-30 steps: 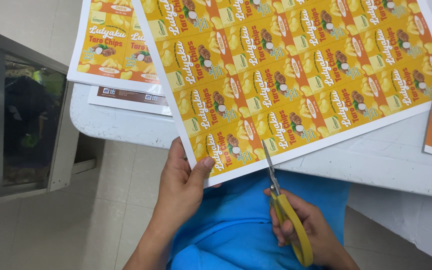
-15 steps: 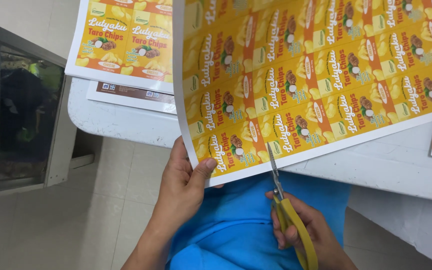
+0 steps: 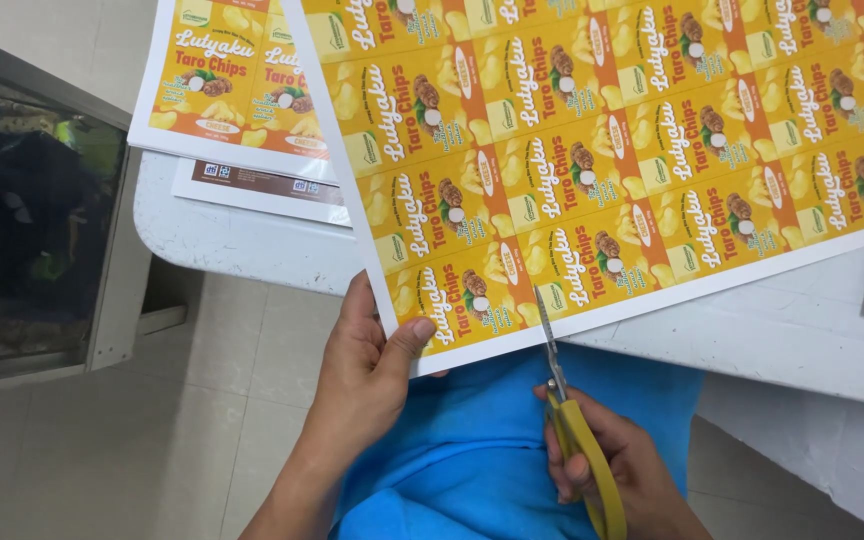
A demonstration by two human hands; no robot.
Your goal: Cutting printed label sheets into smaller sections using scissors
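A large printed label sheet [image 3: 592,170] is spread over the white desk [image 3: 772,330], its lower corner overhanging toward the bottom centre of the frame. That corner is pinched by the left hand [image 3: 372,375], thumb on top. Yellow-handled scissors [image 3: 572,420] are gripped by the right hand [image 3: 612,470], blades entering the sheet's lower edge between two labels. If the overhanging sheet sags or twists, the cut could probably be steered into a label's print.

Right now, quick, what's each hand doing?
Left hand: closed on the corner of the printed label sheet, thumb on top.
Right hand: closed around the yellow-handled scissors, blades at the sheet's lower edge.
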